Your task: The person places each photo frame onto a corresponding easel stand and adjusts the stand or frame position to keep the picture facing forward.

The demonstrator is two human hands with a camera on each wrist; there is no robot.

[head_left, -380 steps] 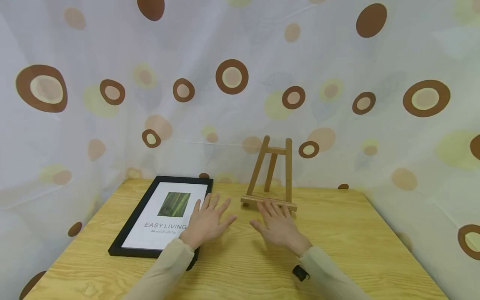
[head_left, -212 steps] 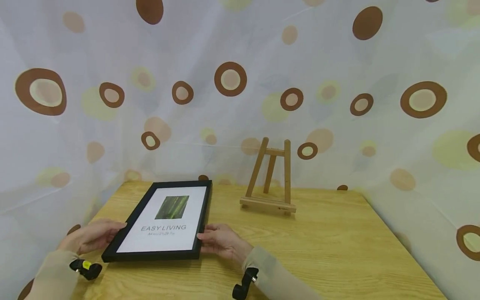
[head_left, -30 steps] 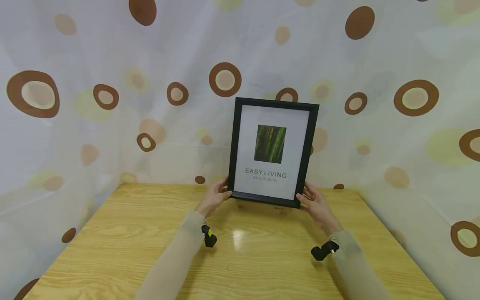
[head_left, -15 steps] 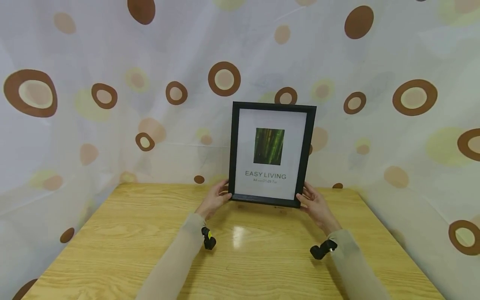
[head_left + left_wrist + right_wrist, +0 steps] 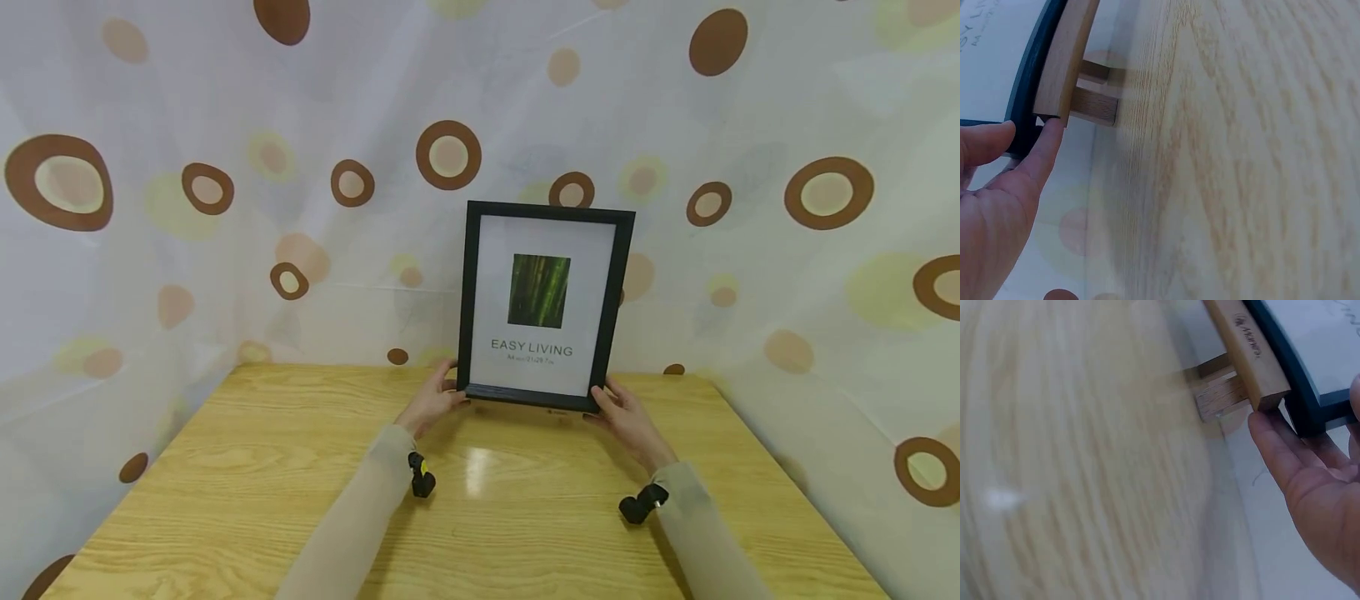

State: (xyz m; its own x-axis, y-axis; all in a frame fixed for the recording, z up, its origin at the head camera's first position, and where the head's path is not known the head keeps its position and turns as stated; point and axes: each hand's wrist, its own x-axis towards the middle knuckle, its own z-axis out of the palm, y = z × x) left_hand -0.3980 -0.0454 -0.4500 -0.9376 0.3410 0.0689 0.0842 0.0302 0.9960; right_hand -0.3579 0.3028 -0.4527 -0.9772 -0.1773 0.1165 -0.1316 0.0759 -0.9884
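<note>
A black picture frame (image 5: 540,304) with a white "EASY LIVING" sheet and a green picture stands nearly upright at the back of the table. It hides almost all of the small wooden easel. At the frame's lower left corner my left hand (image 5: 431,402) grips it, thumb in front. My right hand (image 5: 630,423) holds the lower right corner the same way. Both wrist views show the frame's bottom edge along the easel's wooden ledge (image 5: 1060,69). Fingertips of my left hand touch one ledge end; those of my right reach the other end (image 5: 1269,400).
The wood-grain table (image 5: 480,533) spreads out before the easel, its short feet (image 5: 1094,105) standing near the back edge. A white curtain (image 5: 375,92) with brown and yellow ovals hangs behind and at both sides.
The frame, first flat on the left of the table, was gripped by both hands and raised in front of the easel. Over the last second it has sunk slightly and straightened.
</note>
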